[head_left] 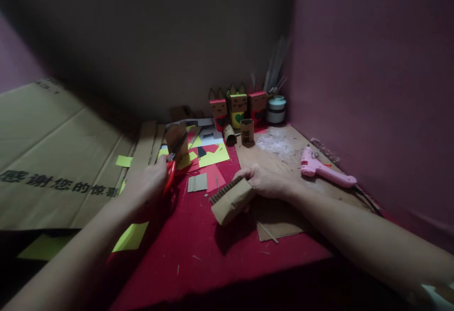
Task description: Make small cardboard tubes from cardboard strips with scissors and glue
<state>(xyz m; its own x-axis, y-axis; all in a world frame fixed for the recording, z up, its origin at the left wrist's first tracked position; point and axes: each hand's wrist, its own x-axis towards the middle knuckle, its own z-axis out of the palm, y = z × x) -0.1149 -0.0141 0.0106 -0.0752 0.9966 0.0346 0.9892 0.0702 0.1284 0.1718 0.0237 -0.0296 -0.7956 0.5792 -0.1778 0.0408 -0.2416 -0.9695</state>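
Observation:
My left hand [152, 178] is closed on red-handled scissors [170, 177], over the left part of the red table. Just beyond the scissors is a brown cardboard piece [176, 140], blurred at its edges. In my right hand [260, 180] is a folded piece of brown cardboard [232, 202] with a ridged, corrugated strip along its upper edge, held above the table. Between the hands a small corrugated square [197, 183] lies beside a red paper piece [213, 178].
Decorated cardboard figures [238, 110] stand at the back near cardboard tubes [247, 132] and a light blue lidded jar [276, 110]. A pink glue gun [324, 169] lies on a board [283, 211] at right. A large cardboard sheet [64, 159] fills the left.

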